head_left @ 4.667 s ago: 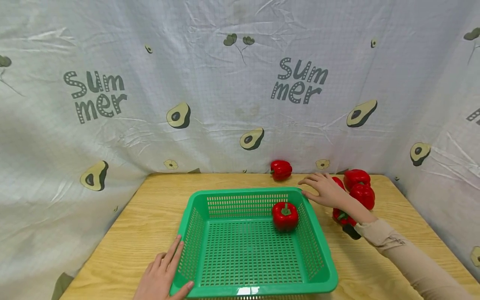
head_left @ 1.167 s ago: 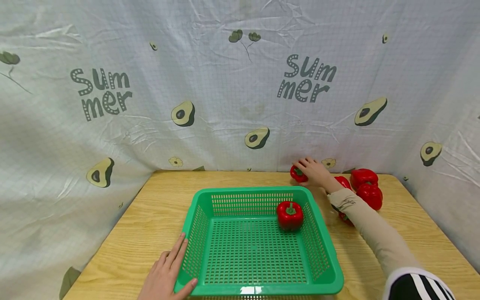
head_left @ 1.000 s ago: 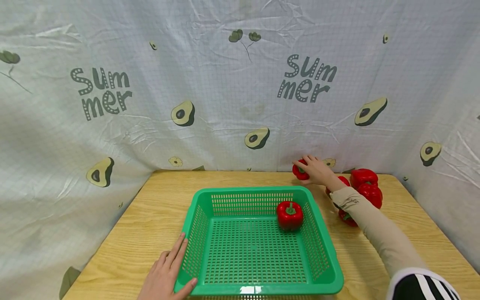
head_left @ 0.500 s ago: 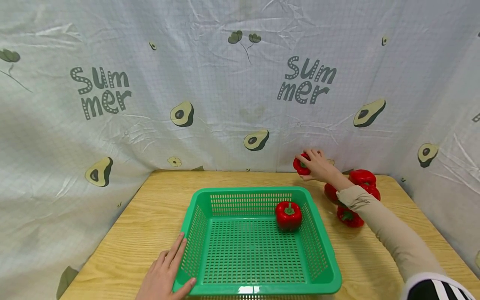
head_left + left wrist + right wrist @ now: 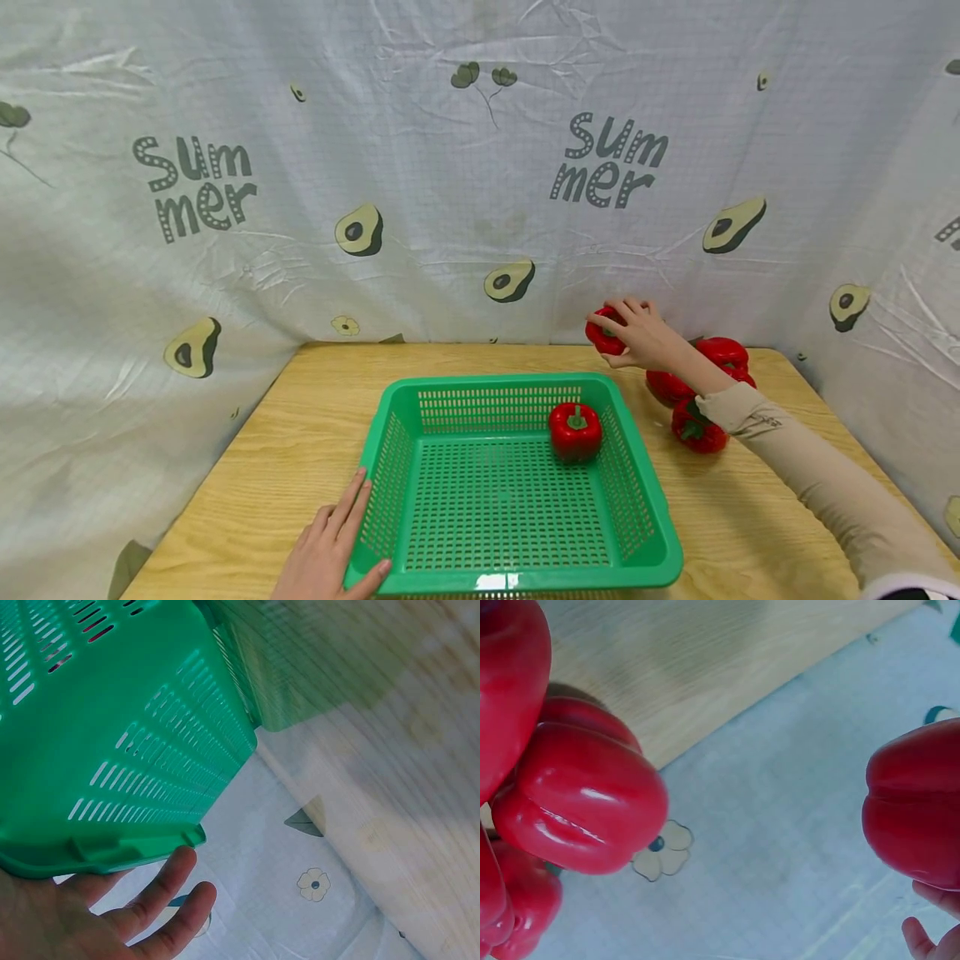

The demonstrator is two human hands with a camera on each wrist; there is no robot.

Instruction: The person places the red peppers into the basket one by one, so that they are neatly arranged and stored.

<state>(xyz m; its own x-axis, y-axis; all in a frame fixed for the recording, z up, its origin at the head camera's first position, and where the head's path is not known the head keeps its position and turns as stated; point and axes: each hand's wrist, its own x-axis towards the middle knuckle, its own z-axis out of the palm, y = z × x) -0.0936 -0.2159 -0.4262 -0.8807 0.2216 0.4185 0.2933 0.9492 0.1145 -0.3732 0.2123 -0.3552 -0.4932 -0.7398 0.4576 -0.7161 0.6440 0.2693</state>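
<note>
My right hand (image 5: 645,337) grips a red bell pepper (image 5: 602,342) close to the cloth behind the back edge of the table. In the right wrist view that pepper (image 5: 919,806) is at the right edge, fingertips against its underside. The left hand (image 5: 322,542) rests along the left rim of a green plastic basket (image 5: 491,382), its fingers nearly straight. From the left wrist, the fingers (image 5: 176,874) show at the basket's rim. One red bell pepper (image 5: 575,437) stands stem up inside the basket near its right wall.
Several more red bell peppers (image 5: 699,429) lie bunched on the wooden table (image 5: 742,508), right of the basket and partly behind the right forearm. They fill the left side of the right wrist view. A white printed cloth (image 5: 420,167) hangs behind the table.
The right hand has taken hold of the bell pepper at the back of the table, then raised it slightly and moved it right. The left hand has stayed on the basket rim.
</note>
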